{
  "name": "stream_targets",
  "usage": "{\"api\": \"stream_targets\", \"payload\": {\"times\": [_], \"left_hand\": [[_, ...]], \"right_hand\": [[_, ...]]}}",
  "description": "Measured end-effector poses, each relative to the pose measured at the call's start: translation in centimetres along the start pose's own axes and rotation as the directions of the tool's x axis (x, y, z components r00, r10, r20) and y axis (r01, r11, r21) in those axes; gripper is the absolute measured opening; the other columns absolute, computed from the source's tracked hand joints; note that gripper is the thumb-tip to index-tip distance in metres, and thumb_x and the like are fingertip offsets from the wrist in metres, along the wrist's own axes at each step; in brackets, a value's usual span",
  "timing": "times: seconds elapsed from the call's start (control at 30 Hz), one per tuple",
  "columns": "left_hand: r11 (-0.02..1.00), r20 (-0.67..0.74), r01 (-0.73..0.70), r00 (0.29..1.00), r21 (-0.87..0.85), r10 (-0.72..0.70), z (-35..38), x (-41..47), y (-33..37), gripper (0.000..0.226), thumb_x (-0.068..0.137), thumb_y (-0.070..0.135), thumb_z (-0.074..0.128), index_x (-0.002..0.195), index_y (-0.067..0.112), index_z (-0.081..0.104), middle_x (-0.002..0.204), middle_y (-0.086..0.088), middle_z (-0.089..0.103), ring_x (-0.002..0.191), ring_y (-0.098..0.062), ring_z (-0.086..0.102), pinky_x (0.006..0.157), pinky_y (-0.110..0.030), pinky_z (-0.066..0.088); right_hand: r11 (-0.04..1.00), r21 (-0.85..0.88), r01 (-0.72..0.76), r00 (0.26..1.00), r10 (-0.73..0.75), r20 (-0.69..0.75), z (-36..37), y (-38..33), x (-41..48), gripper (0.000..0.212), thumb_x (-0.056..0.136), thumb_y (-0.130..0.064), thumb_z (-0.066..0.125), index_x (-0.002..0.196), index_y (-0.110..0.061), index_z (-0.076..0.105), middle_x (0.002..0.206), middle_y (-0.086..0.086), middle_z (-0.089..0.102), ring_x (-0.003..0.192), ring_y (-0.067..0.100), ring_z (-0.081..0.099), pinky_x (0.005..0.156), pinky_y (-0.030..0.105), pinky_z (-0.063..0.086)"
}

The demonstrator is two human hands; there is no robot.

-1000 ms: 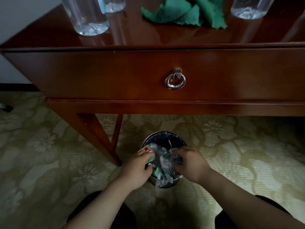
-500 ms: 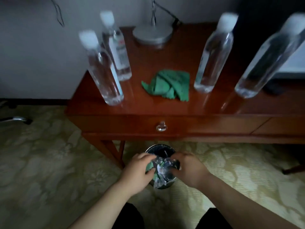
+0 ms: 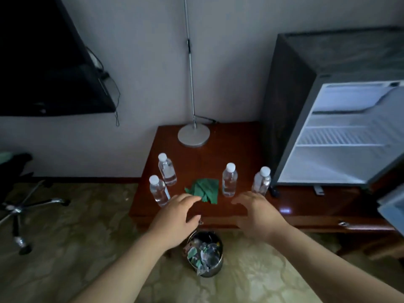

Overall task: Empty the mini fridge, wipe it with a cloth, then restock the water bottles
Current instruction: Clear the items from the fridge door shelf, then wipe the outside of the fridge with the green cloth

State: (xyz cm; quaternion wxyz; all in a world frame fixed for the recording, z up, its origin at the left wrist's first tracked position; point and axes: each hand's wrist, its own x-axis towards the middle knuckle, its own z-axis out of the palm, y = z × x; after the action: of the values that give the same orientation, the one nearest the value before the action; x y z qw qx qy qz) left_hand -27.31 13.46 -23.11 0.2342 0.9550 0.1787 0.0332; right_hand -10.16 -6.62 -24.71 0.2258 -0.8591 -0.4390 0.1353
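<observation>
Four water bottles (image 3: 229, 180), white-capped, upright on the wooden desk (image 3: 240, 149): two left of the cloth, two right of it, the rightmost just beside the fridge.

One green cloth (image 3: 205, 190), crumpled, lying on the desk between the bottle pairs.

One mini fridge (image 3: 328, 167), door swung open, white wire shelves showing, nothing on them.

Left hand (image 3: 175, 217): above the desk's front edge, fingers loosely apart, holding nothing; fingertips at the cloth's near corner, contact not discernible.

Right hand (image 3: 259, 215): level with the left, fingers spread and slightly bent, holding nothing.

One metal bin (image 3: 213, 272), on the carpet below the desk edge, filled with crumpled wrappers.

One lamp base (image 3: 193, 135), at the desk's rear.
</observation>
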Motion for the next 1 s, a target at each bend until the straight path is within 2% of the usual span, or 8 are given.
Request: {"api": "stream_targets", "payload": {"times": [0.17, 0.4, 0.6, 0.8, 1.0], "left_hand": [[0.999, -0.050, -0.048, 0.998, 0.002, 0.048, -1.6, 0.9, 3.4, 0.054, 0.097, 0.041, 0.059, 0.148, 0.034, 0.044, 0.145, 0.019, 0.043, 0.135, -0.003, 0.038, 0.113, -0.023, 0.033], [0.990, -0.075, -0.138, 0.988, -0.008, 0.137, -0.5, 2.4, 7.9, 0.052, 0.095, 0.041, 0.059, 0.146, 0.035, 0.045, 0.137, 0.023, 0.047, 0.128, -0.002, 0.042, 0.109, -0.026, 0.040], [0.989, -0.075, -0.146, 0.987, -0.028, 0.143, 1.2, 3.4, 10.3, 0.052, 0.095, 0.040, 0.061, 0.144, 0.036, 0.046, 0.138, 0.023, 0.046, 0.128, -0.001, 0.040, 0.110, -0.028, 0.039], [0.997, -0.050, -0.038, 0.998, -0.068, 0.034, 2.6, 2.0, 7.0, 0.053, 0.095, 0.040, 0.062, 0.145, 0.037, 0.045, 0.143, 0.020, 0.045, 0.132, -0.001, 0.041, 0.113, -0.027, 0.038], [0.985, -0.022, 0.102, 0.994, -0.142, -0.107, 3.8, 0.0, 1.6, 0.055, 0.095, 0.041, 0.062, 0.147, 0.039, 0.042, 0.147, 0.020, 0.041, 0.135, -0.003, 0.041, 0.113, -0.030, 0.040]], "right_hand": [[1.000, -0.009, 0.000, 0.995, -0.001, -0.098, -4.4, 0.7, -2.0, 0.043, 0.084, -0.039, 0.072, 0.125, -0.030, 0.063, 0.122, -0.011, 0.061, 0.114, 0.011, 0.056, 0.092, 0.028, 0.048], [0.998, -0.037, -0.058, 0.983, 0.050, -0.179, -8.4, 3.1, -5.8, 0.034, 0.083, -0.040, 0.070, 0.115, -0.033, 0.065, 0.112, -0.015, 0.058, 0.106, 0.013, 0.053, 0.087, 0.033, 0.050], [0.994, -0.025, -0.106, 0.971, 0.098, -0.219, -9.8, 5.0, -7.8, 0.037, 0.087, -0.040, 0.068, 0.122, -0.030, 0.063, 0.116, -0.013, 0.059, 0.108, 0.012, 0.053, 0.088, 0.025, 0.047], [0.998, 0.014, -0.066, 0.989, 0.067, -0.134, -6.4, 3.7, -6.6, 0.044, 0.085, -0.042, 0.070, 0.127, -0.032, 0.062, 0.126, -0.016, 0.056, 0.116, 0.009, 0.051, 0.094, 0.024, 0.044], [0.997, 0.032, -0.070, 0.996, 0.068, 0.054, -1.0, 1.7, -2.3, 0.048, 0.084, -0.037, 0.067, 0.131, -0.029, 0.060, 0.133, -0.011, 0.053, 0.125, 0.013, 0.048, 0.100, 0.022, 0.041]]}}
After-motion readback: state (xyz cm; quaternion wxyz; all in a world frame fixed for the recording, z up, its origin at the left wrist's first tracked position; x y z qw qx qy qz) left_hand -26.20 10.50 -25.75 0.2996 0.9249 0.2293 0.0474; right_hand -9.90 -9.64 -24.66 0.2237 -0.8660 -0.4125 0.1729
